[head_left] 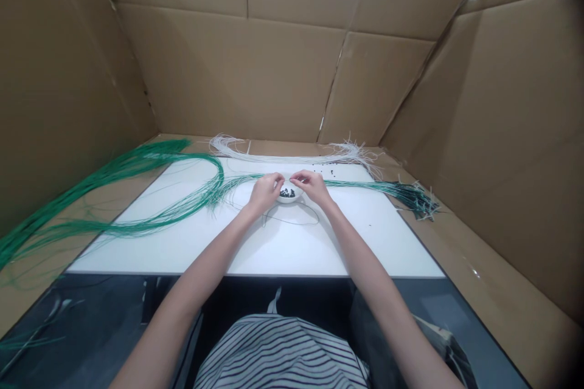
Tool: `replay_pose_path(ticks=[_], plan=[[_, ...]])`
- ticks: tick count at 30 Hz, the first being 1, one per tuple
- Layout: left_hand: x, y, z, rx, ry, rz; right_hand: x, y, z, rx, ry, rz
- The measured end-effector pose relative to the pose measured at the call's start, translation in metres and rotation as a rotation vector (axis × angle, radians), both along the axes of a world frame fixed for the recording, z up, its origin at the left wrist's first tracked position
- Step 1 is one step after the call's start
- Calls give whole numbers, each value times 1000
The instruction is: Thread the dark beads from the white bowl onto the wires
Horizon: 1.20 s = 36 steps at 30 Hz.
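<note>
Shallow white bowl (pixel 290 199) of tiny black pieces (pixel 287 193), perhaps beads

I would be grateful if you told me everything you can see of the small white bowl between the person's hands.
The small white bowl is round and shallow, with a plain rim, no visible handle, and a smooth surface that looks like glazed ceramic. It holds a small heap of black bits, too small to identify. It sits upright on a white board, between the left hand and the right hand. Both hands reach just above it, and whether they touch its rim cannot be told.

Workshop booth; cardboard walls (pixel 228 73)
</note>
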State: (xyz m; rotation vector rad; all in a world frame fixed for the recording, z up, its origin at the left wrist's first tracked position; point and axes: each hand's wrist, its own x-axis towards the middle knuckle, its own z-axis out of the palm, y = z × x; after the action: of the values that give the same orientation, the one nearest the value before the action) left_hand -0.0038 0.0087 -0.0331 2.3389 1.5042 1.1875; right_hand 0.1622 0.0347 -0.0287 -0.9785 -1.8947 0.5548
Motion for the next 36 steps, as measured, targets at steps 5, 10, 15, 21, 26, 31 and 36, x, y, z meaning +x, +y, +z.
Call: replay_pose_path(ticks=[5, 10, 15, 21, 26, 31, 36], plan=[[0, -1, 0, -19, -16, -29, -2, -2, -1, -60, 38, 53], [1, 0, 0, -68, -106, -79, -3, -2, 0, -74, 56, 66], [1, -1, 3, 8, -98, -64, -2, -2, 1, -71, 77, 41], [0, 0, 2, 57, -68, -79, -1, -3, 2, 0, 63, 16], [-1, 0, 3, 48, -54, -75, 1, -3, 3, 40, 11, -21], [-2, 0, 5, 31, -44, -68, 3, -2, 4, 39, -4, -49], [-3, 1, 5, 13, -35, -63, 2, -1, 3, -9, 20, -34]])
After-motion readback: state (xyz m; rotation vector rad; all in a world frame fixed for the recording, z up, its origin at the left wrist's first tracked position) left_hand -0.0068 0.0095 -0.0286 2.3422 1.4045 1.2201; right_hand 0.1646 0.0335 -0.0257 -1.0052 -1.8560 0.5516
